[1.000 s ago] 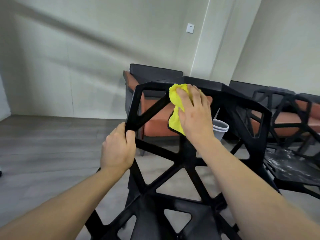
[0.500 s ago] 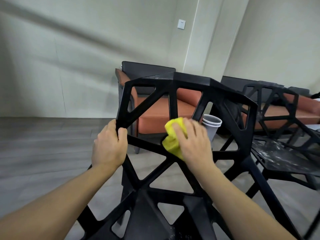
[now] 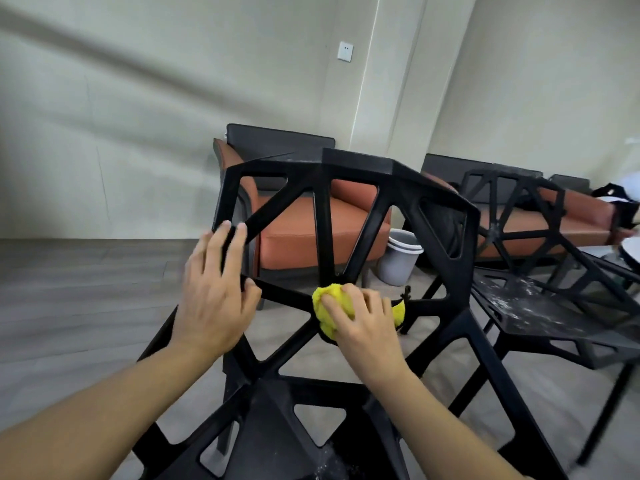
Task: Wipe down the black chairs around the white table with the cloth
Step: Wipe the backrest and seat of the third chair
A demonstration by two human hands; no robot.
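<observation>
A black chair (image 3: 360, 171) with an open lattice back stands right in front of me. My right hand (image 3: 363, 323) is shut on a bunched yellow cloth (image 3: 329, 306) and presses it on the joint where the back's struts meet, low in the middle. At the back's left edge my left hand (image 3: 214, 292) lies with straightened, spread fingers over the strut and its thumb under a diagonal bar. A second black chair (image 3: 540, 313) with a dusty, speckled seat stands to the right. A sliver of the white table (image 3: 632, 251) shows at the right edge.
Behind the chair are an orange armchair (image 3: 311, 237), a grey waste bin (image 3: 398, 258) and an orange sofa (image 3: 554, 223) along the wall. Grey wood floor stretches to the left.
My right hand has slid the cloth down from the top rail to the lower central joint. My left hand has loosened from a closed grip on the left strut to straightened fingers.
</observation>
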